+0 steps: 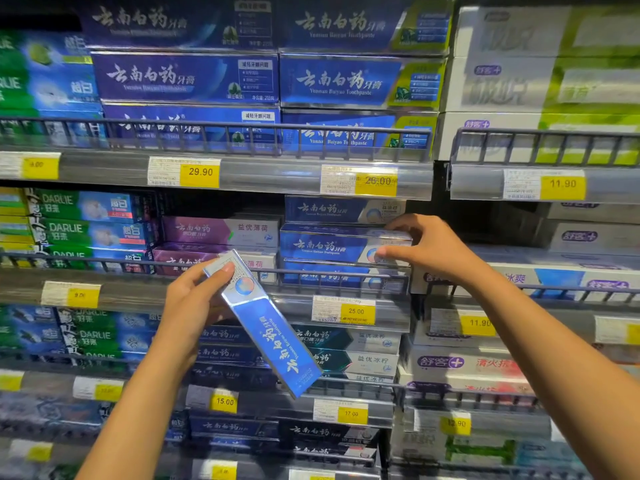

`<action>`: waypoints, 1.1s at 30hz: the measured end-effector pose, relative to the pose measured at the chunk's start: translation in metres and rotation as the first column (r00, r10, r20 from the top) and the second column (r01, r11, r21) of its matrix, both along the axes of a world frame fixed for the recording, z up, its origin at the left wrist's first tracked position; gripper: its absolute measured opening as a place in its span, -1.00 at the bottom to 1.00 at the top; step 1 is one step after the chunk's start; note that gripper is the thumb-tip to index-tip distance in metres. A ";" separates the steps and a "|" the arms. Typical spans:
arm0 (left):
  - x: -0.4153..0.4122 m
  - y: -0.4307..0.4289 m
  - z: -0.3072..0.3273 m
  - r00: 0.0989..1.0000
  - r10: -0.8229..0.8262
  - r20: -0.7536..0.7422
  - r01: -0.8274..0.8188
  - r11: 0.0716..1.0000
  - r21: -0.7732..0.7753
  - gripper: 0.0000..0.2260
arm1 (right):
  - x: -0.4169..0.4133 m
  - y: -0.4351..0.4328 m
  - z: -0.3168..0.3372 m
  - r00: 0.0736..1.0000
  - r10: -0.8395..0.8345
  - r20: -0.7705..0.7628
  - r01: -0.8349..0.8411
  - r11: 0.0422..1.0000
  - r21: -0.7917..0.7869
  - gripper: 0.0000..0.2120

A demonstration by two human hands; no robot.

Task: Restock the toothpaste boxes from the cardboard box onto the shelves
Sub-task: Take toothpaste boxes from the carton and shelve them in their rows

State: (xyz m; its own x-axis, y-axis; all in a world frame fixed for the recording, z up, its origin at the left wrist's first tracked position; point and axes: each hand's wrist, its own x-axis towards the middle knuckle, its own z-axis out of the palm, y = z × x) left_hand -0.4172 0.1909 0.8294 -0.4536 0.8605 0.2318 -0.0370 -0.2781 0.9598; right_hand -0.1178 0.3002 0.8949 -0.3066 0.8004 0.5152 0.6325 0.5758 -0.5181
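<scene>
- Left hand [194, 299] closed around the upper end of a blue toothpaste box [263, 323], tilted, lower end pointing down and right, in front of the shelves and clear of them.
- Right hand [429, 249] gripping the right end of a shelved blue box [325, 245], thumb on the front face, fingers over the top edge.
- Shelved blue box lying flat, second in a stack behind the middle shelf rail [311, 275], above the 25.00 price tag [356, 311].
- Purple boxes [207, 233] stacked just left; green boxes [86, 230] farther left.
</scene>
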 end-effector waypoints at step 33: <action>0.050 -0.011 0.069 0.706 -0.649 -0.285 0.569 0.759 -0.317 -0.16 | 0.019 -0.074 0.004 0.642 0.045 -0.766 -0.394 0.876 -0.279 -0.90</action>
State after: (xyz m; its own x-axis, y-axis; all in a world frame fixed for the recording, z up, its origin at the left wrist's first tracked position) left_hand -0.3669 0.1796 0.8987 0.2677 0.9612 0.0666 0.2202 -0.1283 0.9670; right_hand -0.0987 0.2259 0.8990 -0.1736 0.9347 0.3102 -0.1620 0.2836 -0.9451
